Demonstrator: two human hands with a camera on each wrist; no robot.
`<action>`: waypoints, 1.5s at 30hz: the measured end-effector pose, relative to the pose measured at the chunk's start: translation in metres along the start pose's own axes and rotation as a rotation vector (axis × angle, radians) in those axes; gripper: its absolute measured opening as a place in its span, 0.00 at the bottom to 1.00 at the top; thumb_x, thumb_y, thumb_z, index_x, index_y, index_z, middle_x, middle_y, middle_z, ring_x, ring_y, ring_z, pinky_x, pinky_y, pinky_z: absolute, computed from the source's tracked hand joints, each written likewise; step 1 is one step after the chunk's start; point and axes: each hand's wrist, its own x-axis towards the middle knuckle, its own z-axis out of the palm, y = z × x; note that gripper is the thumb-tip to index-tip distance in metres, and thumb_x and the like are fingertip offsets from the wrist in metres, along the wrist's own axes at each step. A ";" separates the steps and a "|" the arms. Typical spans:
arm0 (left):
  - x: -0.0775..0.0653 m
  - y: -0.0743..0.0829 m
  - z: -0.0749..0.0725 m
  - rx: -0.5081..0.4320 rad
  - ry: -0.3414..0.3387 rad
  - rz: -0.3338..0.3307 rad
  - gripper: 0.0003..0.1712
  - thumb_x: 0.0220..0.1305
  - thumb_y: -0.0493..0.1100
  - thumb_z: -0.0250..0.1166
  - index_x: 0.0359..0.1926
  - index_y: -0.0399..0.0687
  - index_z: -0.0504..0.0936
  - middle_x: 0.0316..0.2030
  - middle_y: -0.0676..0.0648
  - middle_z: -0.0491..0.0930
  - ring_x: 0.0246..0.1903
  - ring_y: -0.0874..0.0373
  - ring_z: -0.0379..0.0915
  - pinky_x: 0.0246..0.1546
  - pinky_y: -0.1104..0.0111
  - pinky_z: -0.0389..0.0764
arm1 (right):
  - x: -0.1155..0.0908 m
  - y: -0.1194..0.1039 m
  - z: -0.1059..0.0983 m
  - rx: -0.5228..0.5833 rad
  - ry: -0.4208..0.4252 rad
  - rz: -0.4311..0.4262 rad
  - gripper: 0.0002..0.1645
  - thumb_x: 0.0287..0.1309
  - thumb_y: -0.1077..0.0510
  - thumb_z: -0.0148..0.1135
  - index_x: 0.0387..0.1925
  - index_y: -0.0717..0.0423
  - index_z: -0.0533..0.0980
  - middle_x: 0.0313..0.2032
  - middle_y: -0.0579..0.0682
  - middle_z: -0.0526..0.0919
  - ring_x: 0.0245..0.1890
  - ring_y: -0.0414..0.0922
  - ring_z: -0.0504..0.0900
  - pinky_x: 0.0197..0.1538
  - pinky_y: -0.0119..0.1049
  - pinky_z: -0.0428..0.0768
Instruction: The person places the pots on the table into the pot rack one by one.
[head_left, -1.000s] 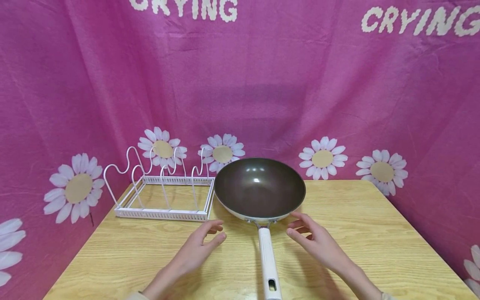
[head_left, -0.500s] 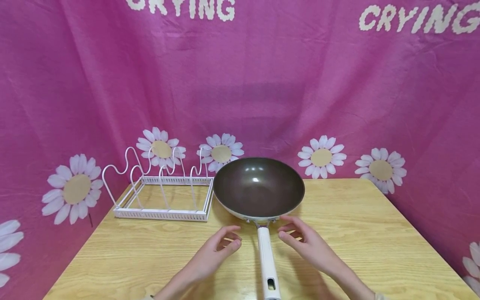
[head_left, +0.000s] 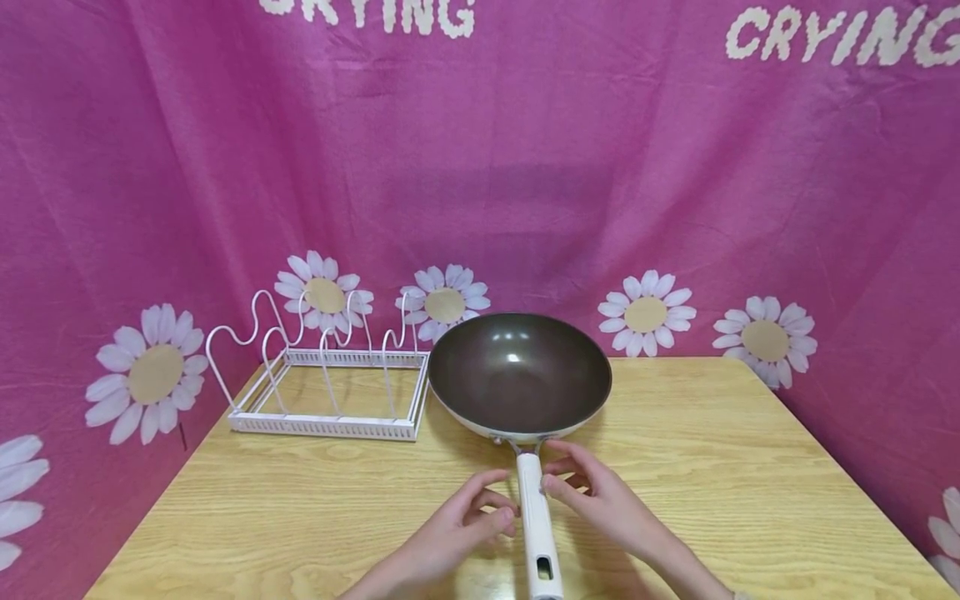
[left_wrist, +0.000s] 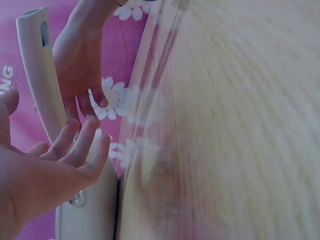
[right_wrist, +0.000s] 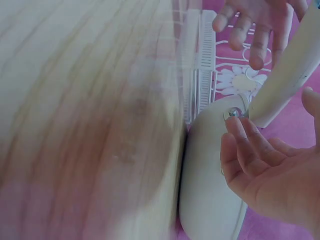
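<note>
A wok (head_left: 521, 379) with a dark inside and a white outside stands on the table, its white handle (head_left: 534, 517) pointing toward me. Left of the handle is my left hand (head_left: 467, 527), its fingers loosely bent and a small gap short of the grip. On the other side, my right hand (head_left: 603, 504) has its thumb and fingers beside the upper handle; whether the fingertips touch it cannot be told. In the right wrist view the right fingers (right_wrist: 245, 145) lie near the handle's rivet, under the handle. Neither hand holds anything.
A white wire pan rack (head_left: 322, 428) with several upright loops stands left of the wok, close to its rim. The wooden table (head_left: 712, 450) reaches back to a pink curtain (head_left: 525, 167) with printed daisies.
Both hands have closed in on the handle. The left hand moved right and nearer to me, the right hand moved left and slightly down. The wok and rack stayed put.
</note>
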 end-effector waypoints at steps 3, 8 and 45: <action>-0.002 0.000 0.004 -0.010 -0.011 -0.013 0.35 0.75 0.47 0.55 0.74 0.39 0.54 0.57 0.35 0.75 0.52 0.45 0.77 0.54 0.57 0.81 | 0.000 0.001 0.004 0.003 -0.007 0.022 0.35 0.67 0.48 0.61 0.69 0.58 0.64 0.53 0.58 0.82 0.44 0.47 0.82 0.44 0.31 0.80; -0.006 -0.001 0.014 -0.054 -0.033 -0.050 0.41 0.73 0.48 0.58 0.77 0.43 0.48 0.54 0.44 0.75 0.50 0.53 0.78 0.51 0.64 0.79 | -0.002 0.004 0.007 0.031 -0.034 0.012 0.35 0.67 0.50 0.62 0.70 0.57 0.63 0.55 0.59 0.81 0.44 0.46 0.81 0.45 0.30 0.79; -0.001 0.006 0.045 -0.640 -0.040 -0.190 0.58 0.62 0.35 0.63 0.78 0.56 0.30 0.42 0.49 0.81 0.38 0.51 0.84 0.42 0.64 0.85 | -0.008 0.002 0.028 0.423 -0.103 0.176 0.46 0.69 0.51 0.58 0.78 0.50 0.45 0.62 0.61 0.75 0.50 0.48 0.80 0.57 0.45 0.74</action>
